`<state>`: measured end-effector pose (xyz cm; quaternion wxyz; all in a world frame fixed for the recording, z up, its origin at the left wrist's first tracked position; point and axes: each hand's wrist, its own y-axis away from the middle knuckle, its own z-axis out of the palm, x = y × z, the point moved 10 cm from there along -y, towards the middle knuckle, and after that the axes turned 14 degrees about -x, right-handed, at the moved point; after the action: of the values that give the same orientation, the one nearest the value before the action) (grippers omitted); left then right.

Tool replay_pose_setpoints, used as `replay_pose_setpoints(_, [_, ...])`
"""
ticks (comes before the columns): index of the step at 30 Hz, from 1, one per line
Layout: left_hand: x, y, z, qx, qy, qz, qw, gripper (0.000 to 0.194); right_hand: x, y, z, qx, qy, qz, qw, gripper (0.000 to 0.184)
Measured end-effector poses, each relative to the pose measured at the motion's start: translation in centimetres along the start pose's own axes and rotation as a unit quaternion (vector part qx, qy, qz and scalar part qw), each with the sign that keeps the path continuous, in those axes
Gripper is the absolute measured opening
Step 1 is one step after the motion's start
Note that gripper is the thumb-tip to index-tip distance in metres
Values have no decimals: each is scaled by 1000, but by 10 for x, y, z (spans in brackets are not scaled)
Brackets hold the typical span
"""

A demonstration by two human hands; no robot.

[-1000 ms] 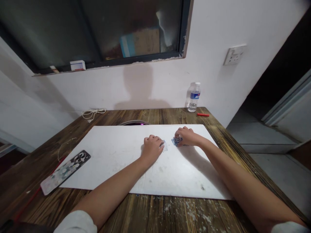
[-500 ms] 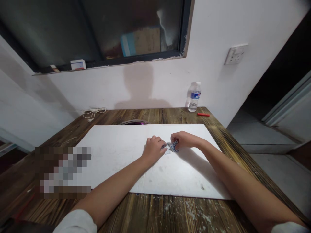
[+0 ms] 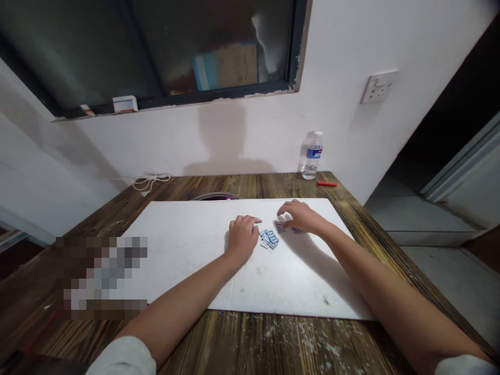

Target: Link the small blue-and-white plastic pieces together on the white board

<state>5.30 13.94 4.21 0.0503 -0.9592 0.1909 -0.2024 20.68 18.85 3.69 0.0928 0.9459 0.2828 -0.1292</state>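
Small flat cut-out pieces with blue outlines [image 3: 270,239] lie in a loose cluster on the white board [image 3: 187,260]. A thin dark sliver [image 3: 264,247] is at the cluster's lower left edge. Just left of the cluster rests my left hand [image 3: 242,235], its fingers apart and nothing visible in them. My right hand [image 3: 300,214] hovers at the right with fingers spread and curved. Under its fingertips sits another blue-marked piece [image 3: 280,227]; whether they touch, I cannot tell. One more blue piece [image 3: 297,229] shows partly beneath my right palm.
The board lies on a dark wooden table [image 3: 250,333]. A water bottle [image 3: 312,156] and a red stick-like object [image 3: 326,184] are at the back right. A white cord [image 3: 150,181] lies at the back left. Behind the board is a round dark object [image 3: 214,196]. A patch at left is pixelated.
Both hands have come apart from the pieces they were gathered around. My right hand has lifted slightly away and opened. More blue-outlined pieces now show on the board between the hands.
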Motion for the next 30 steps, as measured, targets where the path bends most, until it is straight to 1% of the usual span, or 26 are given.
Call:
replay_pose_setpoints(2, [-1, -1, 5, -14, -10, -5, 1000, 22, 11, 3, 0, -31, 17, 33, 999, 39])
replay_pose_setpoints(3, [-2, -1, 7, -21, -17, -9, 1000, 21, 12, 4, 0, -41, 23, 39, 998, 41])
replay_pose_setpoints(5, [-5, -2, 10, -32, -37, -21, 999, 21, 8, 3, 4, -58, 32, 35, 997, 42])
replay_pose_setpoints(7, [-7, -2, 12, -44, -73, -39, 996, 23, 0, 1, 10, -70, 43, 25, 996, 39])
replay_pose_setpoints(11, [-8, -2, 19, -87, -152, -61, 983, 27, -9, -3, 17, -76, 65, 25, 995, 29])
replay_pose_setpoints(13, [-8, -2, 21, -101, -170, -66, 978, 25, -10, -4, 18, -76, 71, 28, 994, 30])
replay_pose_setpoints(16, [-13, -3, 21, -101, -163, -77, 978, 26, -9, -4, 18, -79, 65, 36, 994, 31])
replay_pose_setpoints(20, [-24, -5, 20, -83, -126, -86, 985, 30, -7, -3, 17, -88, 33, 57, 994, 24])
replay_pose_setpoints(23, [-27, -8, 18, -72, -105, -69, 989, 27, -9, -2, 16, -87, 13, 51, 995, 22])
replay_pose_setpoints(27, [-16, -10, 19, -102, -119, -12, 988, 14, -9, -1, 16, -81, -3, 32, 996, 15])
replay_pose_setpoints(30, [-14, -10, 17, -121, -130, -19, 984, 17, -8, -2, 17, -81, -8, 26, 996, 12])
